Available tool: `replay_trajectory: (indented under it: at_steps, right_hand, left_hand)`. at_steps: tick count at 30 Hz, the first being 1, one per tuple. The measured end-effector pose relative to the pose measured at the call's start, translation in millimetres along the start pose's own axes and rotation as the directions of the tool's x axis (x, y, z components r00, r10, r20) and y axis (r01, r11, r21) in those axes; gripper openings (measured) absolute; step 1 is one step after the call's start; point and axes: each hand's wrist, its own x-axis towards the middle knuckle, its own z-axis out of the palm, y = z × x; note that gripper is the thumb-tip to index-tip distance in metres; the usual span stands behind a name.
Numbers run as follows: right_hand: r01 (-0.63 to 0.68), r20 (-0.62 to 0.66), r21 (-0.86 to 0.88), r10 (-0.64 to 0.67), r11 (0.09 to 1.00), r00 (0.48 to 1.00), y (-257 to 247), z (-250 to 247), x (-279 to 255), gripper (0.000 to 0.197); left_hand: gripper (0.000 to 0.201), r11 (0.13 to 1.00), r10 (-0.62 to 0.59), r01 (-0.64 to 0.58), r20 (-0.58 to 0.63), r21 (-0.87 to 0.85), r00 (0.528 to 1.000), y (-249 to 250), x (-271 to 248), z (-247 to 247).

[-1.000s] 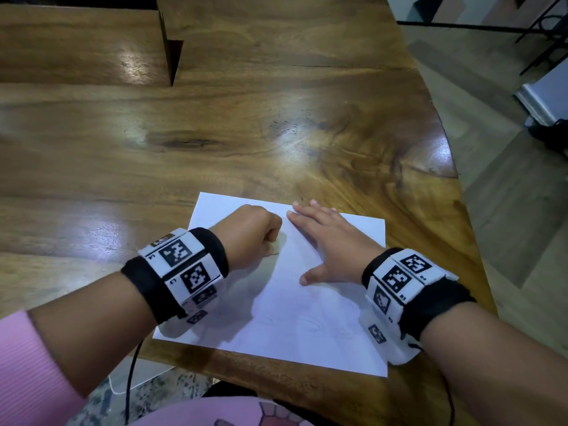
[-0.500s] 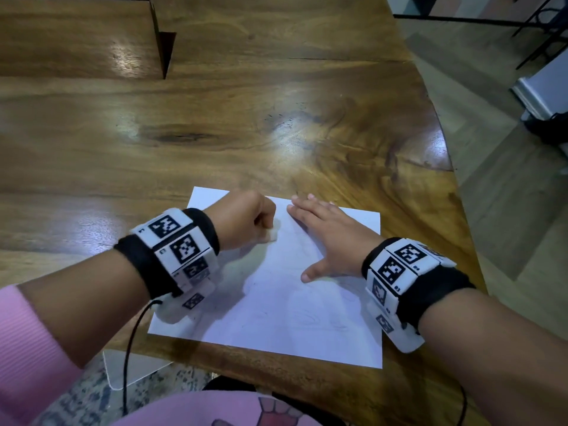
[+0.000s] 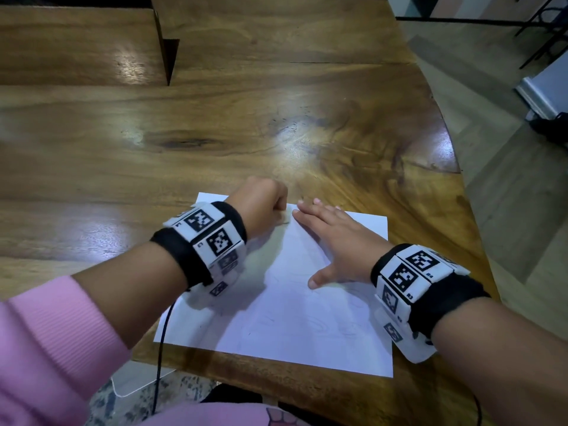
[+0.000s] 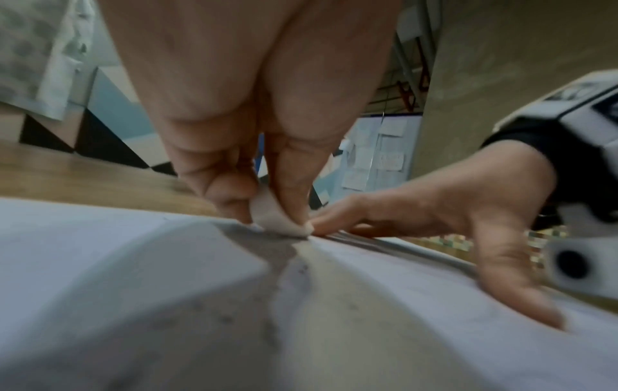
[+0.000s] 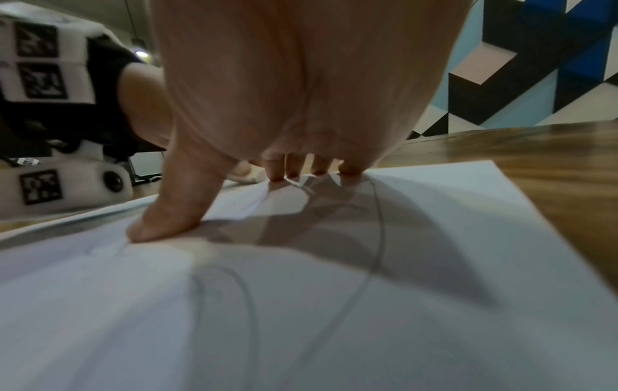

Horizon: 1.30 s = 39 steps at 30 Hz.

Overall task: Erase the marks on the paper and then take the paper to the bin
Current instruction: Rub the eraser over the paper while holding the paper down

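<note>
A white sheet of paper (image 3: 292, 321) with faint pencil lines lies at the near edge of the wooden table (image 3: 215, 133). My left hand (image 3: 261, 207) is curled into a fist near the sheet's far edge and pinches a small white eraser (image 4: 277, 214), whose tip touches the paper (image 4: 133, 264). My right hand (image 3: 335, 241) lies flat on the sheet just right of it, fingers straight and thumb spread, pressing the paper (image 5: 368, 264) down. Curved pencil marks (image 5: 378, 238) show under the right palm.
The table's curved right edge (image 3: 461, 195) drops to a tiled floor. A notch (image 3: 169, 59) between table boards lies at the far left. A cable (image 3: 159, 348) hangs from my left wrist over the near edge. No bin is in view.
My left hand with the eraser has slid a little toward the paper's far edge. The right hand stays flat on the sheet.
</note>
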Motion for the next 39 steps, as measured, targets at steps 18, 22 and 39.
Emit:
replay_trajectory:
  at_steps: [18, 22, 39]
  right_hand:
    - [-0.01, 0.011, 0.003, 0.01, 1.0, 1.0, -1.3, -1.8, -0.7, 0.115]
    - [-0.01, 0.005, -0.009, 0.01, 1.0, 1.0, -0.9, -1.0, 0.1, 0.115]
    - [-0.006, -0.005, 0.005, 0.006, 1.0, 1.0, 0.4, 0.4, 0.8, 0.115]
  left_hand:
    - [0.024, 0.996, 0.093, -0.094, 0.201, -0.006, 0.975, -9.9, -19.9, 4.9]
    - [0.013, 1.0, -0.014, 0.014, 0.012, 0.002, 1.0, -1.9, 3.8, 0.2]
    - [0.018, 0.998, 0.061, -0.056, 0.194, -0.029, 0.979, 4.2, -12.7, 7.3]
